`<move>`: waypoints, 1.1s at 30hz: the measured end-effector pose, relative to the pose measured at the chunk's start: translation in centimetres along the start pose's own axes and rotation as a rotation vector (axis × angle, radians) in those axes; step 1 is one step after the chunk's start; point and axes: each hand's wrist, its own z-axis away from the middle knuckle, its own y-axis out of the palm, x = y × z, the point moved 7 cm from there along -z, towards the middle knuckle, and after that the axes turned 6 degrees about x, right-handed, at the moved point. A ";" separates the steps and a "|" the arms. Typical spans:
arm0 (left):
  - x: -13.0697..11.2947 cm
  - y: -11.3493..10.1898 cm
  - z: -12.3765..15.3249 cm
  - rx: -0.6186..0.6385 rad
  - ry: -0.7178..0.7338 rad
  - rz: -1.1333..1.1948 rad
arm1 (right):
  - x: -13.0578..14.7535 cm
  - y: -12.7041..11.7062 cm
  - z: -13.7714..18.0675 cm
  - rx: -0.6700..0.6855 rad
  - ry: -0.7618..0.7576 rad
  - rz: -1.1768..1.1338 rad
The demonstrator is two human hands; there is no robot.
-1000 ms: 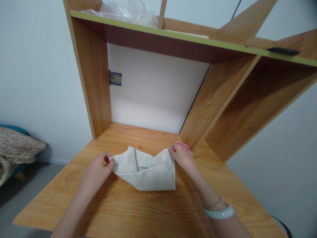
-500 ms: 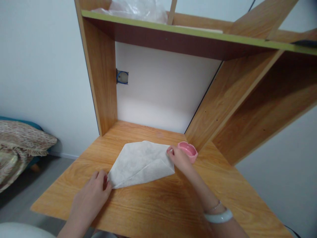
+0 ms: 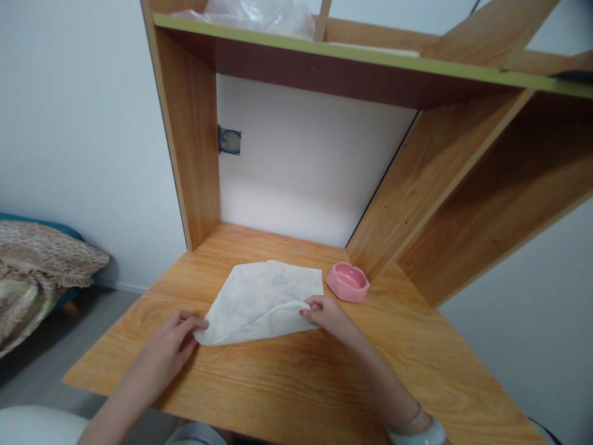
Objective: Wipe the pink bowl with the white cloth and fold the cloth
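Note:
A thin white cloth (image 3: 264,287) lies on the wooden desk, its front edge folded over into a long, narrow flap. My left hand (image 3: 172,343) pinches the cloth's left corner between thumb and fingers. At the right end, my right hand (image 3: 327,315) grips the edge of the flap with its fingertips, lifting it slightly. Just beyond that hand stands a pink faceted bowl (image 3: 347,283), apart from the cloth and near the upright panel.
The wooden desktop (image 3: 273,383) is closed in by side panels and a low shelf (image 3: 315,68) overhead. A clear plastic bag (image 3: 259,15) rests on the shelf. An uncovered wall socket box (image 3: 230,141) is at back left. A patterned throw (image 3: 46,253) covers furniture at far left.
My right hand has moved from the cloth's upper right corner down to the flap's edge, and the pink bowl is now fully visible. My left hand has shifted its hold at the left corner.

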 end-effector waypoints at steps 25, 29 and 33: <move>-7.8 1.2 2.6 0.322 0.004 0.356 | -4.3 -6.6 12.3 -0.022 0.122 -0.147; -7.4 0.8 -1.1 0.178 -0.014 0.383 | -3.9 -7.1 8.9 -0.107 0.109 -0.068; -6.3 0.6 -4.3 0.053 -0.053 0.317 | -4.7 -8.0 5.5 -0.190 0.082 0.032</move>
